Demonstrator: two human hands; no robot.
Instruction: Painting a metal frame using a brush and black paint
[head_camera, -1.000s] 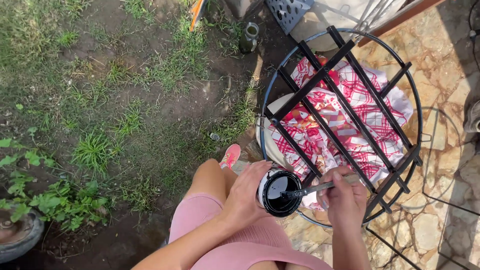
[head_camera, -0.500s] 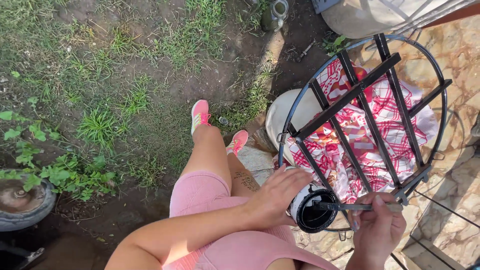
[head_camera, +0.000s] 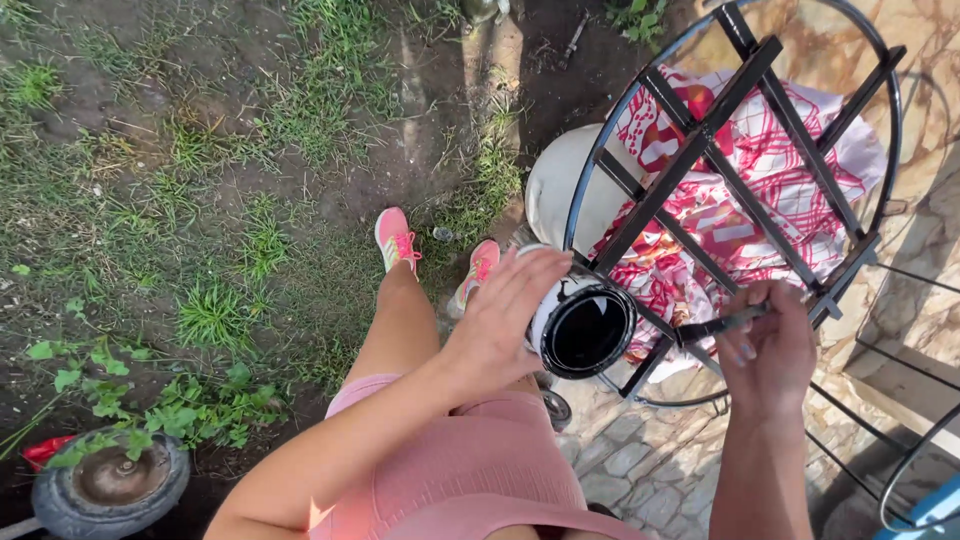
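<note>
Seen from above, our left hand (head_camera: 500, 325) wraps its fingers round the side of an open can of black paint (head_camera: 583, 327), held beside the lower edge of a round black metal grate (head_camera: 730, 150), while our right hand (head_camera: 770, 350) pinches a thin brush (head_camera: 722, 324) whose tip rests on 1 of the bars. We judge the can rigid but sloshy and slick where paint has run, so it is best gripped around its white wall and kept level. A red-and-white cloth (head_camera: 760, 200) lies under the grate, a pale round tank (head_camera: 560, 185) sits behind it, 2 pink shoes (head_camera: 397, 238) stand on patchy grass (head_camera: 220, 310), and the crossing bars crowd the brush.
</note>
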